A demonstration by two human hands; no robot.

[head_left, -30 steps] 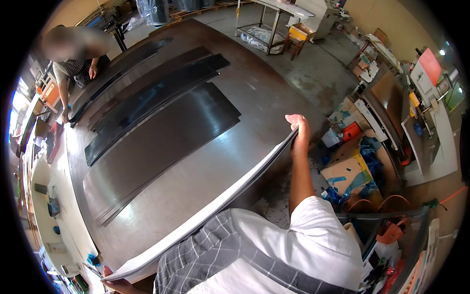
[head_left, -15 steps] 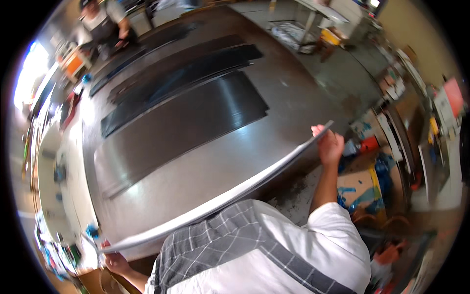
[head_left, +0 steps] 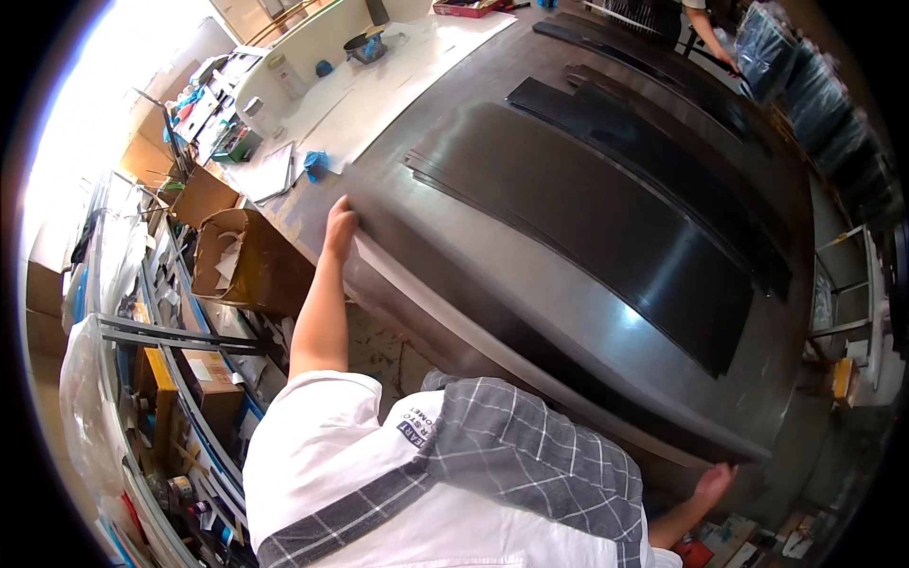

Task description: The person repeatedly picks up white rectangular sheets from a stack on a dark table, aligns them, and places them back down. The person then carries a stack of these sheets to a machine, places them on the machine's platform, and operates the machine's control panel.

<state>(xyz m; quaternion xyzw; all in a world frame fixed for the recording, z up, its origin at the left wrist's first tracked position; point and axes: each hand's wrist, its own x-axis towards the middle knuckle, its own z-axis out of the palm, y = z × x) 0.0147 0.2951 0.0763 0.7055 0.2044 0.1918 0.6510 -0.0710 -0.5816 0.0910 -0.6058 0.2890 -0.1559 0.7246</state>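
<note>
A long, thin, slightly bowed sheet [head_left: 445, 310] with a pale edge runs along the near side of the dark table. My left hand [head_left: 342, 227] grips its left end, close to the table's left corner. Its right end is in my right hand [head_left: 715, 485], lower and at the near right. A dark band lies just beyond the pale edge; blur hides whether this is the sheet's face or its shadow. Past it, a stack of flat dark sheets [head_left: 578, 218] rests on the table, with glossy black strips [head_left: 653, 161] behind.
A pale worktop [head_left: 350, 114] joins the table at the upper left, holding a blue crumpled piece [head_left: 315, 166]. Beside my left arm are an open cardboard box [head_left: 251, 260] and crowded shelving [head_left: 189, 407]. A co-worker's arm [head_left: 708, 38] shows at the far right, near wrapped panels [head_left: 805, 85].
My view has swung to the left, and the co-worker now appears at the upper right instead of upper left. Both hands still hold the long sheet's ends.
</note>
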